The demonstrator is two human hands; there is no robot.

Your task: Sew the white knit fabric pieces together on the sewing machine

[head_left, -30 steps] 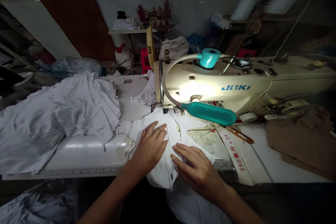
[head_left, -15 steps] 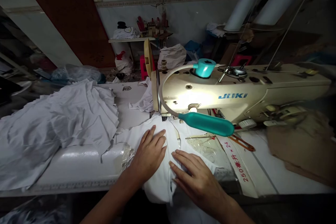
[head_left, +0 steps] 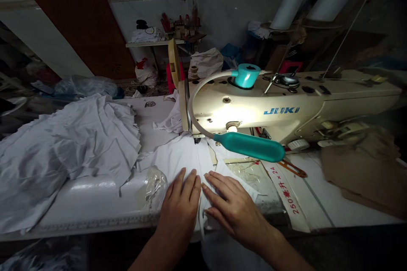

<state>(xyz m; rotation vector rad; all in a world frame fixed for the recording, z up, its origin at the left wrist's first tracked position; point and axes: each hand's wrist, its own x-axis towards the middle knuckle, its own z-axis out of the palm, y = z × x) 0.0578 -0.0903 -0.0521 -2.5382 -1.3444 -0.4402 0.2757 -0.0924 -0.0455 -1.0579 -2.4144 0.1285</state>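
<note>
White fabric lies under the needle area of a cream sewing machine and drapes over the table's front edge. My left hand rests flat on it, fingers stretched toward the machine. Close beside it, my right hand lies on the same cloth with its fingers extended, pointing up and left. Between the two hands runs a seam or folded edge of the fabric. A teal lamp on a bendable neck lights the machine's body. The presser foot sits just beyond my fingertips, above the cloth.
A large pile of white fabric pieces covers the table's left side. To the right are brown cloth, an orange-handled tool and a strip with red print. Thread cones stand behind the machine.
My left hand has drawn back toward the table's front edge and nearer to my right hand. My right hand has shifted slightly up and left. The view has moved a little.
</note>
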